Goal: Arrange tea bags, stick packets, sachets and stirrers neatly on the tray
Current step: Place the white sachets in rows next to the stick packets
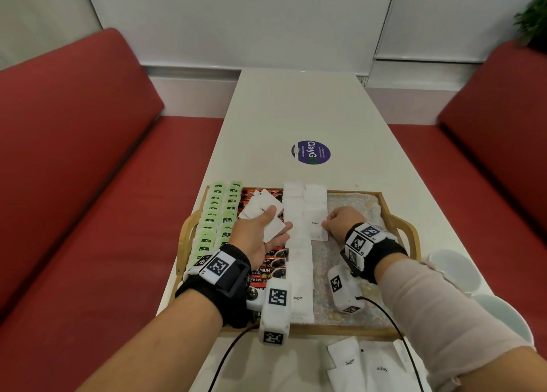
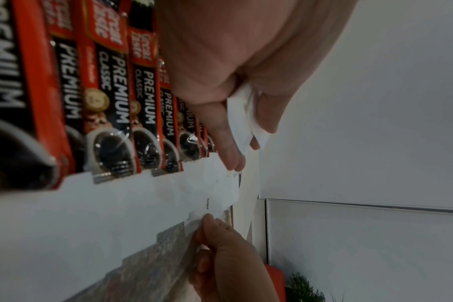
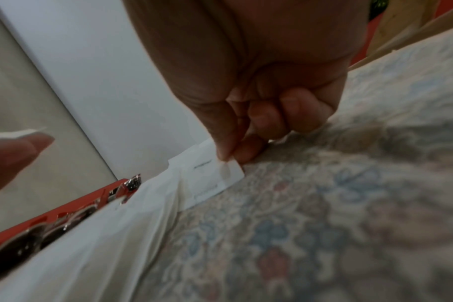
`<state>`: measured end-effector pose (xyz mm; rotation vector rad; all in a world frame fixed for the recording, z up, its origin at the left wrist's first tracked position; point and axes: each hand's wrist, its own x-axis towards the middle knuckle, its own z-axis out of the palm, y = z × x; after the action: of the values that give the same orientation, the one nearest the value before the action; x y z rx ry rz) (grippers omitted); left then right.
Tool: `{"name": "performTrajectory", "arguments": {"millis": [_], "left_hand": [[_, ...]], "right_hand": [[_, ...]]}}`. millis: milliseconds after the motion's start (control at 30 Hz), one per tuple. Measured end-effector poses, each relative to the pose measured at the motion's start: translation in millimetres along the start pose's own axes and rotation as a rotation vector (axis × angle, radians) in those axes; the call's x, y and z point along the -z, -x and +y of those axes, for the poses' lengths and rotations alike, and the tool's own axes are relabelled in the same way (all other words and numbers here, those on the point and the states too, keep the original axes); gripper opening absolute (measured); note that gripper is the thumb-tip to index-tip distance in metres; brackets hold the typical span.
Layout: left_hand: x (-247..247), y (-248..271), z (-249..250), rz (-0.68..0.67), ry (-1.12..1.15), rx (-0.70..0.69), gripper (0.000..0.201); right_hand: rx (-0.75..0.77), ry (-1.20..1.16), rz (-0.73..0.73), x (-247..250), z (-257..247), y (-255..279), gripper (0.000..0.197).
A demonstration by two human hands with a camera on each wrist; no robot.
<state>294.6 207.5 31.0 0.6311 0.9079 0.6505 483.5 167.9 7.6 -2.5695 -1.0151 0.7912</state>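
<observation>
A wooden tray (image 1: 410, 228) with a floral liner (image 1: 355, 205) holds two rows of green tea bags (image 1: 217, 214), a row of red-black coffee stick packets (image 1: 268, 268) and two rows of white sugar sachets (image 1: 299, 243). My left hand (image 1: 260, 231) hovers over the coffee sticks and holds a small fan of sugar sachets (image 1: 262, 209) between thumb and fingers (image 2: 220, 126). My right hand (image 1: 340, 221) pinches the edge of one sugar sachet (image 1: 316, 225) lying in the second white row; thumb and forefinger (image 3: 225, 147) meet on its corner (image 3: 230, 173).
Several loose sugar sachets (image 1: 364, 365) lie on the white table (image 1: 296, 113) in front of the tray. Clear lids (image 1: 453, 270) sit at the right edge. A purple sticker (image 1: 310, 152) marks the table's middle. Red benches (image 1: 88, 184) flank both sides.
</observation>
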Motion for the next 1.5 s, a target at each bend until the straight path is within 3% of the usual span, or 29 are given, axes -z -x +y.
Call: {"name": "performTrajectory", "arguments": {"millis": [167,267,367,533,600,700,800,900,1000,1233,1500], "left_hand": [[-0.3,2.5,1.1,-0.028,0.009,0.03,0.006],[0.9,4.6,0.3,-0.055,-0.023,0.068,0.008],[0.2,6.7,-2.4,-0.065,-0.023,0.07,0.014],[-6.4,15.4,-7.5,-0.108,-0.053,0.062,0.024],[-9.2,19.4,-8.9,-0.13,-0.063,0.063,0.025],[-12.0,23.8,-11.0,-0.153,-0.073,0.069,0.024],[-12.3,28.2,-10.7,-0.183,-0.076,0.089,0.021],[-10.9,28.7,-10.4,-0.192,-0.043,0.12,0.036],[-10.2,29.8,-10.8,-0.173,-0.014,0.128,0.036],[-10.0,29.8,-8.8,-0.133,-0.009,0.101,0.038],[-9.4,30.9,-8.6,-0.14,-0.023,0.133,0.044]], "right_hand": [[-0.01,0.06,0.008,0.5,-3.6,2.5,0.016],[0.044,-0.111,0.104,4.5,-2.7,4.8,0.012],[0.198,-0.274,0.157,11.8,-9.0,14.3,0.009],[0.423,-0.422,-0.057,20.3,-25.9,39.1,0.009],[0.477,-0.488,-0.08,20.8,-28.9,46.3,0.005],[0.541,-0.553,-0.07,17.2,-29.2,52.0,0.022],[0.551,-0.605,-0.064,15.0,-26.8,55.4,0.025],[0.563,-0.611,-0.072,16.2,-24.7,58.0,0.024],[0.591,-0.511,-0.084,18.3,-24.4,61.9,0.022],[0.561,-0.313,-0.113,20.1,-22.9,71.7,0.048],[0.564,-0.416,-0.026,18.2,-21.3,71.5,0.022]]}}
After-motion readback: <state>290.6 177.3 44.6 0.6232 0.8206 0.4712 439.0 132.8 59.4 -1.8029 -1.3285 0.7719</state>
